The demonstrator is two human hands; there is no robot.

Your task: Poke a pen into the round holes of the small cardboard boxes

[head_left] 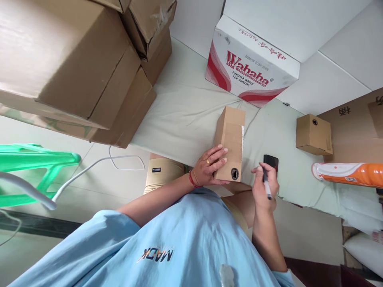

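Head view: box (231,139) between hands (209,165) (265,185).

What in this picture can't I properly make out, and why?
All in the head view:
Narrow box: its underside is turned away; the label on its side is angled too steeply to read.
Left hand: its palm is hidden by its own back.
Phone: partly covered by the right hand.
Marker: too small to tell whether it is capped.
Orange-and-white container: cut off by the right edge.
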